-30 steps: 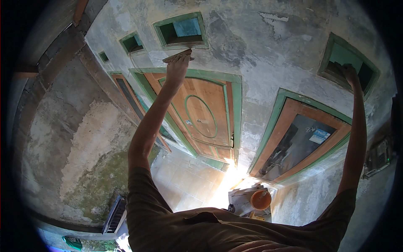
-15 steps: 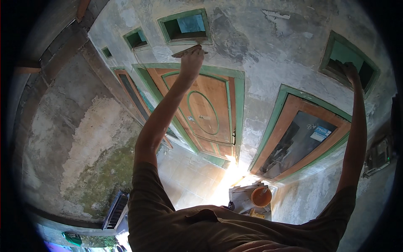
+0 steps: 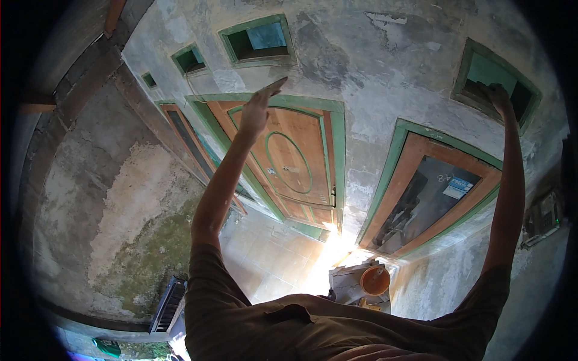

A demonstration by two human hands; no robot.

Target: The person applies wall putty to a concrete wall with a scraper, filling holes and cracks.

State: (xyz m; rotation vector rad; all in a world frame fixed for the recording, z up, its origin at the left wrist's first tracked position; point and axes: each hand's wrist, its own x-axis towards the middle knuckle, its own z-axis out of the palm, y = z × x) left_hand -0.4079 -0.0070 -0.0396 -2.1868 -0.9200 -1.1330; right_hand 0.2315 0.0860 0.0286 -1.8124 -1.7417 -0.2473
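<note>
My left hand [image 3: 255, 114] is raised in front of the plastered wall [image 3: 379, 78], closed round a flat plastering trowel [image 3: 277, 84]. The trowel shows nearly edge-on and slants up to the right, just above the door's green frame [image 3: 307, 101]. Whether its blade touches the wall I cannot tell. Far to the right, my right hand [image 3: 499, 98] reaches up to a green-framed vent opening [image 3: 466, 69]. Its fingers hook over the lower edge of that frame, and their tips are partly hidden inside the opening.
A wooden door [image 3: 301, 150] with a green oval stands ahead, with a glass-paned window [image 3: 415, 204] to its right. Below me, an orange bucket [image 3: 375, 281] rests on a board platform. An electric meter box [image 3: 542, 219] hangs at the right. Sunlight glares off the tiled floor [image 3: 265, 253].
My left hand has come down and left with the trowel, which has tilted from nearly level to a steeper slant. My right hand still holds the vent frame. The view has shifted slightly.
</note>
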